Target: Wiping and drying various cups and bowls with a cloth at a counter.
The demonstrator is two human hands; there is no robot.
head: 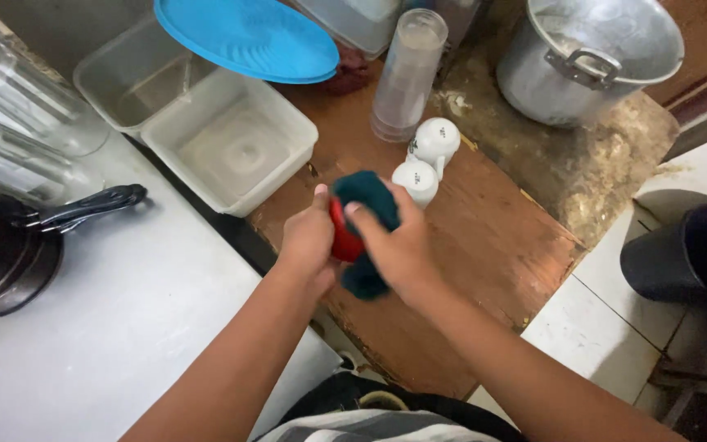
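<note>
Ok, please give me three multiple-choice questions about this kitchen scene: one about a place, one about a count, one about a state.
1. Where is the blue lid?
A. over the clear tubs
B. on the floor
C. inside the pot

2. How many white cups stand on the wooden board?
A. one
B. two
C. four

3. How is the red object held?
A. lying free
B. between both hands, with a dark green cloth
C. hanging on a hook

Answers: 1 A, it rests across the tubs; 2 B, two stand side by side; 3 B, left hand and right hand grip it.
</note>
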